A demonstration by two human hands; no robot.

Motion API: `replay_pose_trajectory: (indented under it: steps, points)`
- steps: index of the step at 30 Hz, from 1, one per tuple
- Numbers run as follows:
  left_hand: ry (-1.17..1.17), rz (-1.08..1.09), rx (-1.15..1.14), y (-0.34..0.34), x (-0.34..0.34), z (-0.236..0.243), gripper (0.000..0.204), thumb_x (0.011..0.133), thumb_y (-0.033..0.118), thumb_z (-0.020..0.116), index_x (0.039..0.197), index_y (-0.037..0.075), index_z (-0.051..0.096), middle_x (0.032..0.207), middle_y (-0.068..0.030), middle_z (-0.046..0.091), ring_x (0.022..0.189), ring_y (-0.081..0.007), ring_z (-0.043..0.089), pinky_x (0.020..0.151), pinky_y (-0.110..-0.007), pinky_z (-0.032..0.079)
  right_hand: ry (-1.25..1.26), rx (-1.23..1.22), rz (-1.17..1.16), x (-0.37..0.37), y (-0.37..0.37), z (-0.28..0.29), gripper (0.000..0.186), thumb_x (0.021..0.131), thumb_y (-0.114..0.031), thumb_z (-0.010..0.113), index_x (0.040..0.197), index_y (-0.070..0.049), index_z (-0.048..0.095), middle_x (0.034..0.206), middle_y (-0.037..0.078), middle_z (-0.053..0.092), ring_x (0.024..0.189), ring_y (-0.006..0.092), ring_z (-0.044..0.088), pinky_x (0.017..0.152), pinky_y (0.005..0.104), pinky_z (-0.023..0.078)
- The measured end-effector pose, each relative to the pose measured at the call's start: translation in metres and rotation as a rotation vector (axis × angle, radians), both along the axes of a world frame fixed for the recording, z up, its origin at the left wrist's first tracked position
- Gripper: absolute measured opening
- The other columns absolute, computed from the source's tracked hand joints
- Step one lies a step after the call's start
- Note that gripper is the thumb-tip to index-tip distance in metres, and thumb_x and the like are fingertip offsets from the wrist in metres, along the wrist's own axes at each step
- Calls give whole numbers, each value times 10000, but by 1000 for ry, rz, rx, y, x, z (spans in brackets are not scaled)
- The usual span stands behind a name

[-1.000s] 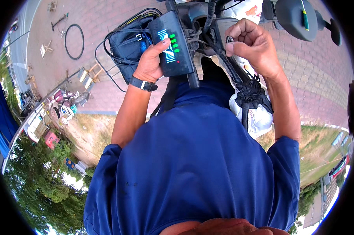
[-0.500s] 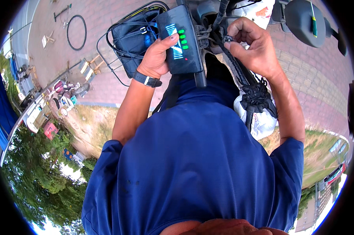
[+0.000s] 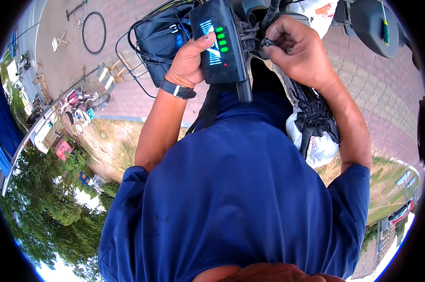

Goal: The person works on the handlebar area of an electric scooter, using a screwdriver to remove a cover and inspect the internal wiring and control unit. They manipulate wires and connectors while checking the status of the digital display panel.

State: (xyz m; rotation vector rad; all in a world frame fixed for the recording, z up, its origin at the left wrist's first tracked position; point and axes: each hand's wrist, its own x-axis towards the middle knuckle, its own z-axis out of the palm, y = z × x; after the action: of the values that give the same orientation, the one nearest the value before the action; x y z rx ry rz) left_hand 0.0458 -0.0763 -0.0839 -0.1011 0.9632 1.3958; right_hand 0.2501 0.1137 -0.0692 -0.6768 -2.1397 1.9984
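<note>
Forearms raised. Left hand (image 3: 190, 61) wraps the black battery pack (image 3: 220, 44), thumb on its face. Right hand (image 3: 299, 49) pinches a small dark fitting (image 3: 267, 43), fingers curled tight.

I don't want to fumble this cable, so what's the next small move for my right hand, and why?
Probably bring the plug the short way left to the black box. The right hand pinches the small dark plug just beside the box's upper edge, while the left hand grips the box, green lights facing up. No socket is visible, so feel for it slowly.
</note>
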Motion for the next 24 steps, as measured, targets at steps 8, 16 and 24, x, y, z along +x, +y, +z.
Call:
replay_pose_trajectory:
  steps: [8, 16, 24]
  points:
    - [-22, 9, -6, 3, 2, 2, 354, 996, 238, 684, 1293, 48, 655, 1186, -99, 740, 1096, -221, 723, 967, -386, 584, 65, 340, -26, -6, -6, 5, 169, 843, 31, 722, 956, -15, 606, 830, 74, 620, 728, 160, 656, 643, 298, 533]
    - [-40, 32, 13, 1, 1, -2, 457, 989, 253, 672, 1352, -12, 592, 1239, -154, 712, 1101, -271, 717, 984, -436, 579, 96, 539, 27, -11, -5, 5, 195, 830, 10, 742, 972, -29, 615, 850, 105, 627, 704, 226, 664, 645, 315, 537]
    - [-74, 47, -19, 4, 2, 1, 340, 981, 242, 697, 1255, 43, 667, 1142, -114, 751, 1039, -235, 745, 924, -404, 607, 180, 498, 29, -12, -8, 11, 212, 808, 0, 703, 998, -46, 621, 902, 167, 653, 816, 409, 653, 689, 447, 536]
